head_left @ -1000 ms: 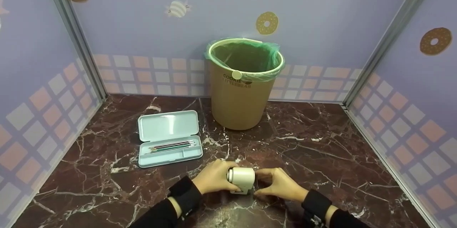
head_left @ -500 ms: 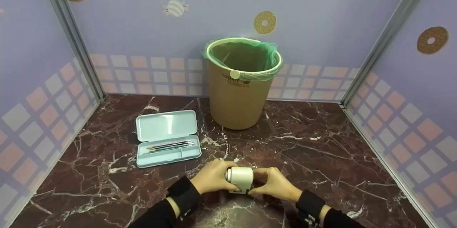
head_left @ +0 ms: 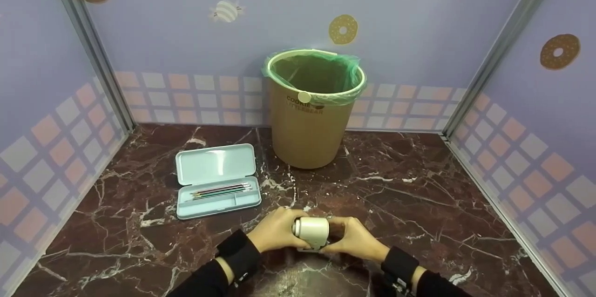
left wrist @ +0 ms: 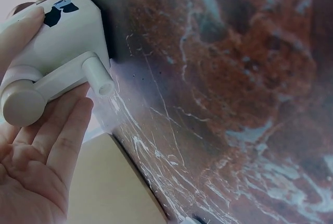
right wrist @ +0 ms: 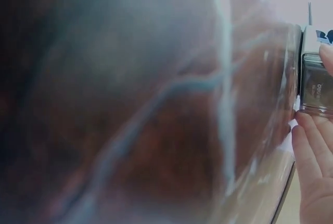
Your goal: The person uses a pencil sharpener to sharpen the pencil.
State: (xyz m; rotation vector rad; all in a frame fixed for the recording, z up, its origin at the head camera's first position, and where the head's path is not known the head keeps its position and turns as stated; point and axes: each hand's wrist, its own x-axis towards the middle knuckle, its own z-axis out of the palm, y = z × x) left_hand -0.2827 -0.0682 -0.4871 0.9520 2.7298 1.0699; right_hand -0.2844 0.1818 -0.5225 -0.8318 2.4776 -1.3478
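Note:
A cream pencil sharpener with a hand crank is held low over the marbled tabletop, near its front. My left hand grips it from the left, thumb on the body and fingers behind. In the left wrist view the crank points down past those fingers, and a dark sticker marks the side. My right hand holds the opposite end, thumb on one side and fingers on the other. The right wrist view shows the dark see-through shavings drawer between its thumb and fingers.
An open light-blue pencil case lies at the left, with several pencils in its tray. Behind the hands stands a tan bin with a green liner. Patterned panels enclose the back and both sides.
My right hand has moved left and its thumb and fingers have come onto the sharpener's right end. The left hand keeps its grip. The head view has shifted slightly.

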